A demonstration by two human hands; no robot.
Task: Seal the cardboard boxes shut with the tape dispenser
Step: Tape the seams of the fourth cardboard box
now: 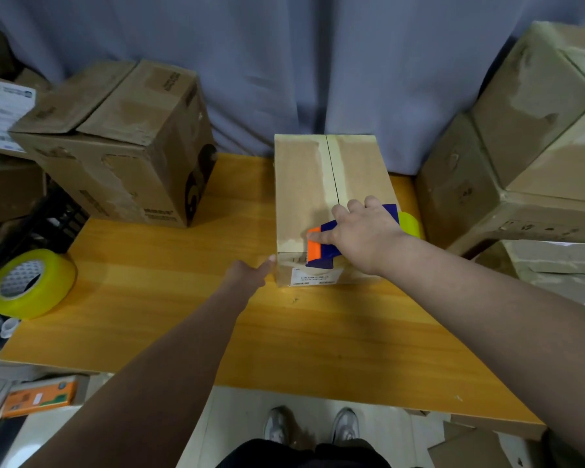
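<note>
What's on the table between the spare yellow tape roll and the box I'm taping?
Head view: only bare tabletop, plus your left hand at the box's near corner.

Tbl — box mid, 2nd box left.

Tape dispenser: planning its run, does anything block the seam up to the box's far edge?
Nothing visible does. The right hand grips the tape dispenser at the box's near edge; the seam beyond lies clear. The left hand touches the near left corner.
</note>
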